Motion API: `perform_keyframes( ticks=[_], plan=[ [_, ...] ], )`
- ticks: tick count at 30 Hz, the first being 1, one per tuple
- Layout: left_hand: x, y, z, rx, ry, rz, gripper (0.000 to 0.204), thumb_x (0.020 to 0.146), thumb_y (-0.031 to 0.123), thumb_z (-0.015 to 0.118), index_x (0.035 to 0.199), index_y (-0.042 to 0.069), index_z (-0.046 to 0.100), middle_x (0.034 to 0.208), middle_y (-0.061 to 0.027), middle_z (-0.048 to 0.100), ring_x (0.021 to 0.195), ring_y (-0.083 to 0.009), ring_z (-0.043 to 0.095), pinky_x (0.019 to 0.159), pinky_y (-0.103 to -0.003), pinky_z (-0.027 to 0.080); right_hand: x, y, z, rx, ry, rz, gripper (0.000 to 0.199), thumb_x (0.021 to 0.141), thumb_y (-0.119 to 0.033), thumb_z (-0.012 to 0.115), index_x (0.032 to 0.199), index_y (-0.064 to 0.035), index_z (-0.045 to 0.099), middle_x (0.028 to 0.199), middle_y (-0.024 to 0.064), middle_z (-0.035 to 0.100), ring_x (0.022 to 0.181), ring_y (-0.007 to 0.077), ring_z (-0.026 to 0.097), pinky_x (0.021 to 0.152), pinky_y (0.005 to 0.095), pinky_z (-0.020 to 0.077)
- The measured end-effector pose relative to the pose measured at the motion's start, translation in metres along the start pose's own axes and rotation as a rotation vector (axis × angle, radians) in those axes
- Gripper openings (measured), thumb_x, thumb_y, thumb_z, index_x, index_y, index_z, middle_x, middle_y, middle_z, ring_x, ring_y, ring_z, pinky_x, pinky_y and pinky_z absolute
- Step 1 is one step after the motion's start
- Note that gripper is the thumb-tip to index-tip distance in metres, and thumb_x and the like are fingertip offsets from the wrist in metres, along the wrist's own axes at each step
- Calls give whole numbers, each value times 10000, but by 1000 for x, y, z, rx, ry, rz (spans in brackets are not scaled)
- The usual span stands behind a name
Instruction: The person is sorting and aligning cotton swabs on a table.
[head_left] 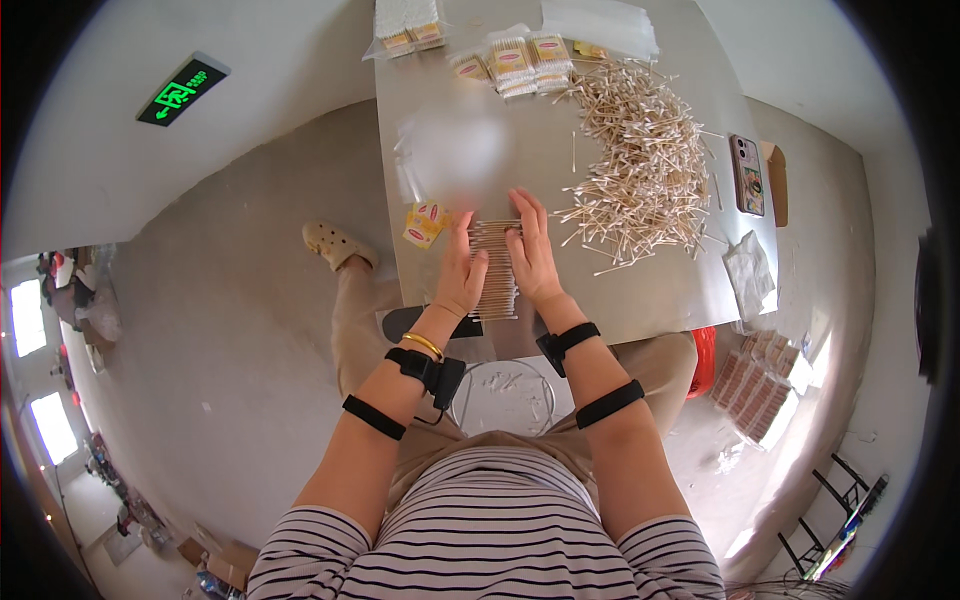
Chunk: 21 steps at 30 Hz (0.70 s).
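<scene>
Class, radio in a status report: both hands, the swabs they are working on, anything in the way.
Left hand and right hand flat on row of cotton swabs, squaring it. Loose swab pile to the right, apart. Yellow packet beside left hand, not blocking.

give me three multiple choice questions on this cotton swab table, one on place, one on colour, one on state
1. Where is the loose pile of swabs relative to the hands?
A. to their right
B. to their left
C. under the table

2. What colour is the bangle on the left wrist?
A. gold
B. blue
C. white

3. How do the left hand and right hand stand on the swab row?
A. clenched fists
B. flat, palms down
C. lifted clear

Answers: 1 A, the heap lies toward the phone; 2 A, it glints yellow; 3 B, fingers stretched over the aligned swabs.
</scene>
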<state>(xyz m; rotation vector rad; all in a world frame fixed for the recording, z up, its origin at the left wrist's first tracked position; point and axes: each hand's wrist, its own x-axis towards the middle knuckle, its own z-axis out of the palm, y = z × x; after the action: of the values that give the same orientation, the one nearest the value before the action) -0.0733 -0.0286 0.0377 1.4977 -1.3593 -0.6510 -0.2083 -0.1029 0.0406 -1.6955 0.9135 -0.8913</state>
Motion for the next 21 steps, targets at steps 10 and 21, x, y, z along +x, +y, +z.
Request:
perform_keyframes(
  ticks=[10,21],
  plan=[
    [5,-1,11,-80,-19,5,704,969,337,417,1551,-5,220,1637,-252,150,1506,-415,195,1222,-448,183,2,5,16,-16,-52,-52,555,904,-72,454,1458,-43,424,1558,201,316,1417,417,354,1136,451,364],
    [-23,-1,-12,75,28,-34,627,944,138,496,1518,0,285,1611,-235,222,1494,-397,235,1217,-456,214,-29,-9,-13,-155,-1,-7,517,910,15,417,1422,-35,468,1490,198,414,1377,402,421,1102,438,405]
  ],
)
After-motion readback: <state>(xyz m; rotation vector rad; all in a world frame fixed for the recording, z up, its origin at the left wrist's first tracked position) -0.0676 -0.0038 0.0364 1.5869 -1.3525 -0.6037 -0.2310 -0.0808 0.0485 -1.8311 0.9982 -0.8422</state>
